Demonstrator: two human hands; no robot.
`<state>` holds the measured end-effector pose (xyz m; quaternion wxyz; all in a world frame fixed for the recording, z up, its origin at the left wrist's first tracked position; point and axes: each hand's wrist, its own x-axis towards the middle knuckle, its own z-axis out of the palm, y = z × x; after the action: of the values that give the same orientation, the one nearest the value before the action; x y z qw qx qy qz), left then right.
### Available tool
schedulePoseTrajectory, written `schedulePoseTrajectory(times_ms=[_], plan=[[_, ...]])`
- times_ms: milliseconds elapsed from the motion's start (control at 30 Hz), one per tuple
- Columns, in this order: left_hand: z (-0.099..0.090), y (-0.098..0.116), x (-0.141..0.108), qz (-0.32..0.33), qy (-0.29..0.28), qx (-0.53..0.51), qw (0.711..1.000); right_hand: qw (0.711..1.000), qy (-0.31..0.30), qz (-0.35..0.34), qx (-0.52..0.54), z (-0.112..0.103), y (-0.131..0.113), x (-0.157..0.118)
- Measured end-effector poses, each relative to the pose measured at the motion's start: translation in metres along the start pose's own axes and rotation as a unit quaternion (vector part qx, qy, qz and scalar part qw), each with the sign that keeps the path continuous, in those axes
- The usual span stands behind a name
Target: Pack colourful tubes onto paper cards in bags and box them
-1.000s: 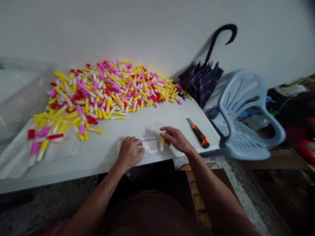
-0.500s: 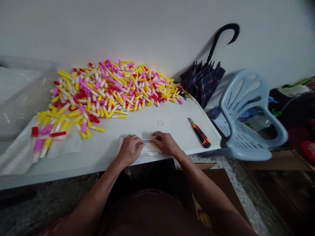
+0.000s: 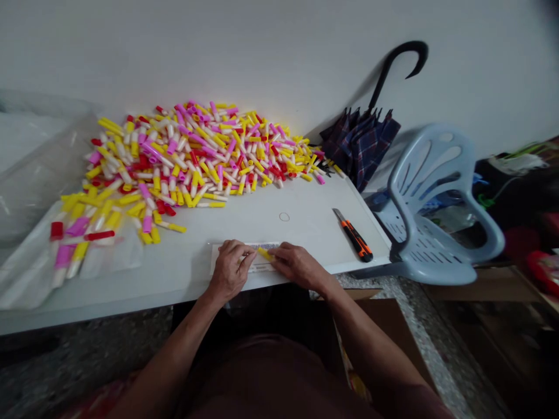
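Observation:
Near the front edge of the white table lies a flat white printed packet (image 3: 261,267), partly covered by both hands. Just above it, a small yellow piece (image 3: 265,254) spans the gap between my fingertips. My right hand (image 3: 297,265) pinches its right end. My left hand (image 3: 231,267) is closed at the left end, with thumb and fingertips together; whitish material shows at its fingertips, too small to make out. Behind the hands spreads a big heap of yellow, pink, red and white tubes (image 3: 196,154).
An orange and black utility knife (image 3: 354,235) lies on the white table (image 3: 244,224), right of my hands. Clear plastic bags (image 3: 35,174) with tubes are at the left. A folded umbrella (image 3: 364,139) leans on the wall beside a grey-blue chair (image 3: 423,233). Below is a cardboard box (image 3: 393,326).
The yellow piece now shows between my fingertips, over the packet. My right hand has shifted slightly down, its fingers drawn in more tightly. The view has moved slightly.

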<state>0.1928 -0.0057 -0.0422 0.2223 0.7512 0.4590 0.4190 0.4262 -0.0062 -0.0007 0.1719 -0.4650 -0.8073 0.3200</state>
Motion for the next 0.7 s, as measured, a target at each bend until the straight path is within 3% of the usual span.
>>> schedulePoseTrajectory(times_ms=[100, 233, 467, 600, 700], plan=[[-0.001, 0.0, -0.001, 0.004, -0.005, -0.016, 1.0, 0.999, 0.022, -0.01, 0.044, 0.006, -0.002, 0.017], [-0.001, 0.0, -0.002, 0.004, -0.002, -0.023, 1.0, 0.991, 0.092, 0.033, 0.097, 0.017, -0.002, 0.025], [-0.003, 0.001, 0.0, 0.011, 0.015, -0.016, 1.0, 0.996, 0.036, 0.005, 0.088, 0.004, 0.013, 0.002], [-0.024, -0.003, -0.017, -0.023, 0.085, 0.107, 0.99, 0.995, 0.03, -0.02, 0.092, 0.005, 0.016, 0.002], [-0.041, -0.006, -0.037, -0.06, 0.083, 0.214, 0.971, 0.994, 0.051, -0.03, 0.095, 0.012, 0.02, 0.003]])
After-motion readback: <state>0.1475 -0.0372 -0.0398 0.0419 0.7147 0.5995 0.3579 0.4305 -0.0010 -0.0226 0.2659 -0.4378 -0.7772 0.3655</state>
